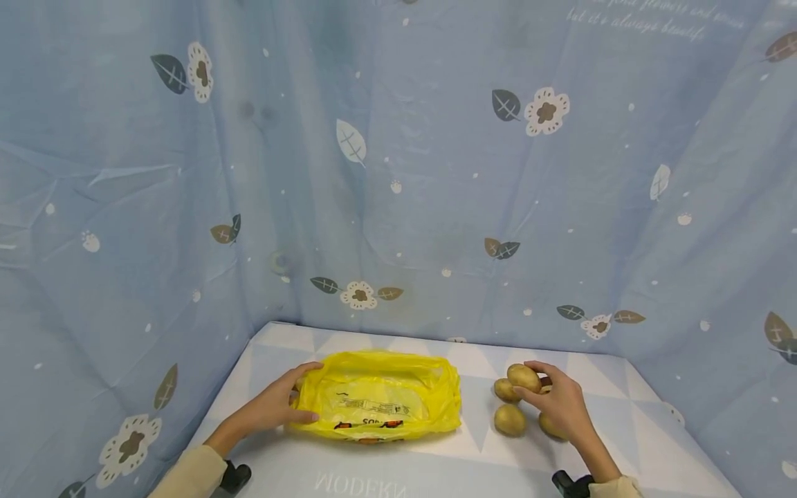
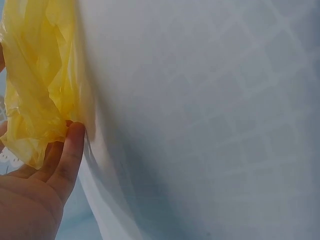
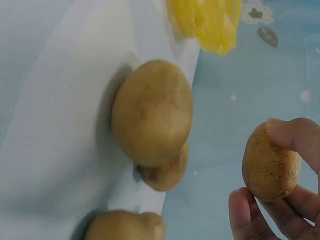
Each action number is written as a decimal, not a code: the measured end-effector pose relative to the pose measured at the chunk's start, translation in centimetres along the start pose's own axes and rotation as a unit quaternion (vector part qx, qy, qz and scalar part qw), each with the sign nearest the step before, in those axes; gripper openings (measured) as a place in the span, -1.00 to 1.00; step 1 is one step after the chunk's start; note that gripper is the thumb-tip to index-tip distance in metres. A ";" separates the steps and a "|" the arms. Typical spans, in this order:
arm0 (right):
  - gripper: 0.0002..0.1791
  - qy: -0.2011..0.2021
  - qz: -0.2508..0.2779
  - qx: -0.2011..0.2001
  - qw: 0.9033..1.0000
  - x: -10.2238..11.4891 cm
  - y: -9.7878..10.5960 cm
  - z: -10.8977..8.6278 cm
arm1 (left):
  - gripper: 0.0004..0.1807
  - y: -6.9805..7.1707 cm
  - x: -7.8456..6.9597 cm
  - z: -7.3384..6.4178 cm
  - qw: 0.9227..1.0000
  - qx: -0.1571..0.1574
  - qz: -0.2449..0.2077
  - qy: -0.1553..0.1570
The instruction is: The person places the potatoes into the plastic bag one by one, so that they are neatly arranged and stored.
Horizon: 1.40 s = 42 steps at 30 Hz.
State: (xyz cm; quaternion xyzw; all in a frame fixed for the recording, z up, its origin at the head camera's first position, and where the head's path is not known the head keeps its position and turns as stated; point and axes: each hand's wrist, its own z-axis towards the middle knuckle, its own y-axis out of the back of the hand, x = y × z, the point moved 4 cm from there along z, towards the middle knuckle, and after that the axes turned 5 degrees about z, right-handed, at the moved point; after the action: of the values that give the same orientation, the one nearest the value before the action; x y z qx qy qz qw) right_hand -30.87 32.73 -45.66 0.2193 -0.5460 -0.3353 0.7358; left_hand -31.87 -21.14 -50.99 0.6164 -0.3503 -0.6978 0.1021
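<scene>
A yellow plastic bag (image 1: 373, 398) lies with its mouth spread on the table, dark print showing inside. My left hand (image 1: 277, 404) grips its left end, thumb on the near side and fingers at the far side. In the left wrist view, fingertips press against the crumpled yellow plastic bag (image 2: 42, 90). To the right, my right hand (image 1: 560, 401) pinches a potato (image 3: 272, 162) between thumb and fingers, raised off the table. Below it lie several more potatoes, among them a near one (image 1: 510, 420) and one partly hidden by the hand (image 1: 551, 427).
The white and pale blue patterned table (image 1: 479, 470) has printed lettering near its front. A blue curtain (image 1: 429, 207) with flowers and leaves hangs behind it and along both sides.
</scene>
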 end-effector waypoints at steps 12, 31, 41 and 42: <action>-0.32 0.003 0.024 0.016 1.000 2.5 -2.5 0.5 | 0.03 0.0 -0.2 -0.1 1.000 -0.005 0.009 0.003; -0.39 0.054 0.057 0.021 0.997 5.4 -5.8 0.5 | 0.05 0.0 0.3 0.0 1.000 0.000 -0.005 0.002; -0.41 0.049 0.070 0.044 0.995 6.5 -7.8 0.5 | 0.04 -0.1 0.1 0.1 1.000 -0.002 -0.004 0.009; -0.42 0.050 0.071 0.046 0.995 6.7 -8.0 0.5 | 0.04 -0.1 0.1 0.1 1.000 -0.001 -0.004 0.009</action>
State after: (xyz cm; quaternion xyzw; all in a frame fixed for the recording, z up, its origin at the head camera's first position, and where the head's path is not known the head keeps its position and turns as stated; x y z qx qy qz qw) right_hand -32.19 22.47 -46.63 0.2300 -0.5372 -0.2456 0.7734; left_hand -31.93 -21.13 -51.14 0.6238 -0.3461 -0.6932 0.1031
